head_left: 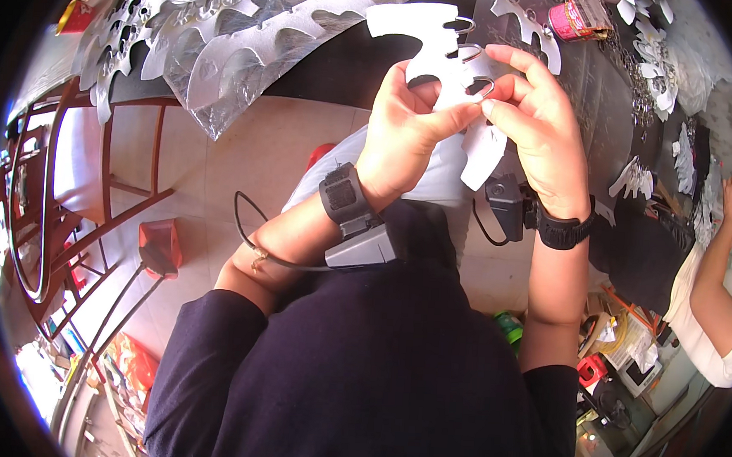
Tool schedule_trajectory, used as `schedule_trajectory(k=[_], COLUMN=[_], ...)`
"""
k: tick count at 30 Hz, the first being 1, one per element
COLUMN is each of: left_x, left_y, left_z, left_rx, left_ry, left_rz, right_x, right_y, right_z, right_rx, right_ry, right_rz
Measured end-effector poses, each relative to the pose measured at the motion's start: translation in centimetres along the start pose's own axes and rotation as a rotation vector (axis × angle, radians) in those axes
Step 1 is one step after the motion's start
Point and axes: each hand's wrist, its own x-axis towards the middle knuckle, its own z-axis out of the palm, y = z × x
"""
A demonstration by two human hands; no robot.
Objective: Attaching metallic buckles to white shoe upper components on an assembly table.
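A white cut-out card with notched, curved edges is held up in front of me. Several curved metal rings stick out from its right edge. My left hand is closed around the card's lower part, thumb in front. My right hand pinches with thumb and fingers at the lowest metal ring, close to my left thumb tip. Its index finger reaches up beside the rings. Beneath the hands, another stretch of white card hangs down; whether it belongs to the same piece I cannot tell.
More white cut-out cards in clear plastic lie on the dark table at the left. A pink tub stands at the far right near piles of metal rings. Another person's arm is at the right; wooden chairs stand left.
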Motion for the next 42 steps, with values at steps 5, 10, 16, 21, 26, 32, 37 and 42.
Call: schedule_trajectory(k=[5,10,16,21,26,32,37,42], left_x=[0.3,0.2,0.2,0.2,0.1,0.5,0.7,0.5], left_y=[0.0,-0.5,-0.8,-0.8,-1.3,-1.4,-1.0,-1.7], left_z=[-0.1,-0.5,0.0,0.1,0.0,0.0,0.1,0.0], left_rx=[0.025,-0.093,0.013,0.101,0.087,0.069,0.065,0.05], left_ry=[-0.012,-0.034,0.013,-0.008,0.019,0.021,0.015,0.02], left_rz=[-0.072,-0.1,-0.107,-0.053,-0.015,-0.015,-0.001,0.016], right_x=[0.1,0.2,-0.1,-0.2,-0.8,-1.3,-0.8,-0.6], right_y=[0.5,0.7,0.9,0.8,0.6,0.4,0.3,0.7], right_z=[-0.4,-1.2,-1.0,-1.8,-2.3,-2.3,-0.9,-0.3], right_rx=[0.055,0.09,0.004,0.06,0.094,0.011,0.02,-0.027], right_ry=[0.018,0.045,0.039,-0.018,0.016,0.028,0.022,0.034], right_rz=[0.023,0.081,0.036,0.036,0.0,0.021,0.005,0.023])
